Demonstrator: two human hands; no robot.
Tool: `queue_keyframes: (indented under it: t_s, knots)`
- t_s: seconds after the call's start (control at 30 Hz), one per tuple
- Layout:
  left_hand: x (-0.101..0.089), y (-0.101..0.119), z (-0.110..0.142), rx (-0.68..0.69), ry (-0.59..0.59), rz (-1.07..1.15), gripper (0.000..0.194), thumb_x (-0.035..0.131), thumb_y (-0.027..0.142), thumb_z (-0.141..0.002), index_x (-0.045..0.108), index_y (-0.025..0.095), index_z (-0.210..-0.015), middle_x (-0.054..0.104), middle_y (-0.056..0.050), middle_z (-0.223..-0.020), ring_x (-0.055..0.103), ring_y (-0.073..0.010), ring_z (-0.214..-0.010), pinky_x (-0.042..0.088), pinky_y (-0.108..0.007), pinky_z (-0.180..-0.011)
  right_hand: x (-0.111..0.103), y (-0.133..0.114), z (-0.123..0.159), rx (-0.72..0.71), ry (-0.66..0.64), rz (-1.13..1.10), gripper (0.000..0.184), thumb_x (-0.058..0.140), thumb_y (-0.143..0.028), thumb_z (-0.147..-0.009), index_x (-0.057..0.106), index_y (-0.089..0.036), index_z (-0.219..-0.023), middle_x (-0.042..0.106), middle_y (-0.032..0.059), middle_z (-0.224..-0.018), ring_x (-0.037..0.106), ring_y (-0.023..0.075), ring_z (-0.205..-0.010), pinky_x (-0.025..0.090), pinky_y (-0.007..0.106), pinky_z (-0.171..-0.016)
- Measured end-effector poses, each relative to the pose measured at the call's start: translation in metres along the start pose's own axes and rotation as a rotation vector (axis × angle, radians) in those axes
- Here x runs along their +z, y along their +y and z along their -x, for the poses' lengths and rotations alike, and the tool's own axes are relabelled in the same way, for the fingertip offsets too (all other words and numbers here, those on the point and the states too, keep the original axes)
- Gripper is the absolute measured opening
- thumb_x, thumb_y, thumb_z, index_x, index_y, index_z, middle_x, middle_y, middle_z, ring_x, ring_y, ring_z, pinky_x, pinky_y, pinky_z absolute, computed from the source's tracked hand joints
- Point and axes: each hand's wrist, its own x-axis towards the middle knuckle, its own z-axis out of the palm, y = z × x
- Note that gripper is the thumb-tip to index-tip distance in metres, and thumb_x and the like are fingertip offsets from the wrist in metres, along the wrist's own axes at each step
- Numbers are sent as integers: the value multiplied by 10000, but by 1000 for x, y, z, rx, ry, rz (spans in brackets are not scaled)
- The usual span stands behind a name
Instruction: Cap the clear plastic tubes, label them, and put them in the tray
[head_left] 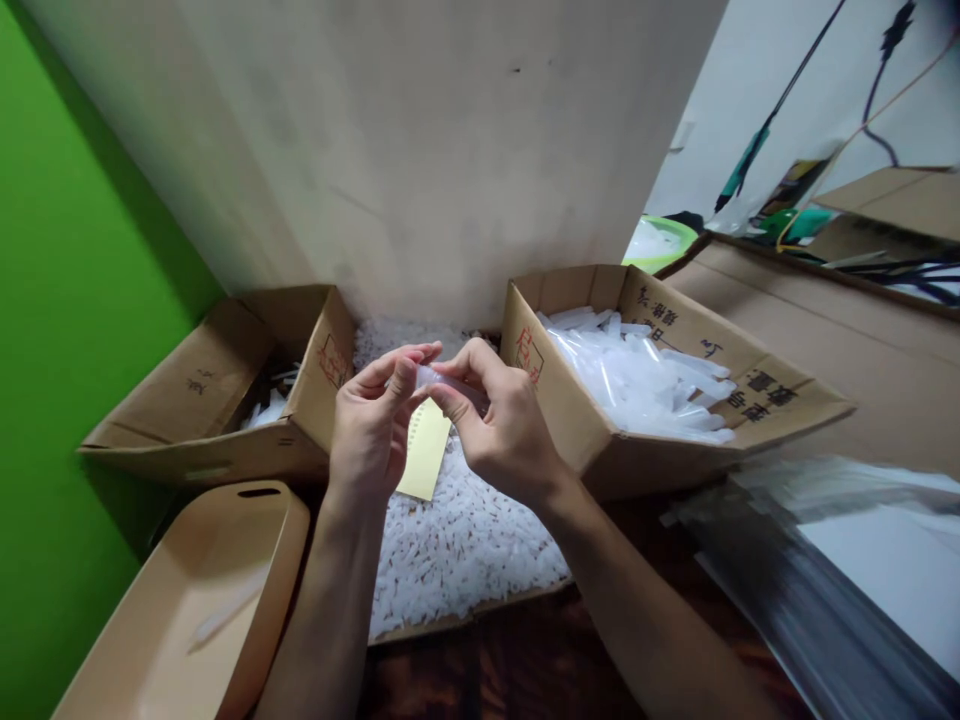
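My left hand [373,418] and my right hand [504,418] meet over a spread of small white pieces [469,545]. Between them is a translucent whitish tube [427,377], pinched at one end by my left fingers and at the other by my right thumb and fingers. What exactly the tube is, and whether a smaller part sits at its end, I cannot make out. Below my hands a yellow slip of paper [424,455] lies on the white pieces, with a row of marks along one edge.
To the right a cardboard box [675,455] holds many translucent white tubes [637,375]. Another cardboard box [217,455] at left has a few white pieces inside. A beige plastic bin [274,560] at lower left contains one white stick [229,610]. Plastic bags [817,600] lie at lower right.
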Motion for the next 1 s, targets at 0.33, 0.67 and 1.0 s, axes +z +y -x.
queue_keyframes:
  t_s: [0.33, 0.67, 1.0]
  knots:
    - [-1, -4, -1, -121, -137, 96, 229, 908, 417, -783, 824, 244, -907, 810, -3, -1008, 747, -115, -962, 593, -161, -832, 5, -1, 1, 51, 74, -132, 124, 662, -231, -921, 549, -212, -871, 697, 40, -929, 700, 182, -886, 539, 322, -768]
    - [-10, -16, -8, -19, -109, 22, 274, 890, 499, -782, 799, 293, -939, 797, 6, -1013, 740, -155, -966, 596, -249, -834, 9, 0, -8, 234, 12, -307, 259, 698, -409, -907, 547, -219, -814, 675, 32, -875, 658, 170, -840, 551, 329, -777]
    - [-49, -94, -10, 22, -418, -1328, 196, 625, 40, -885, 757, 166, -815, 755, -123, -930, 692, -275, -950, 491, -401, -934, -10, 26, -19, 106, 249, 219, 174, 600, -307, -985, 710, -228, -1094, 686, 8, -835, 641, 173, -772, 523, 332, -755]
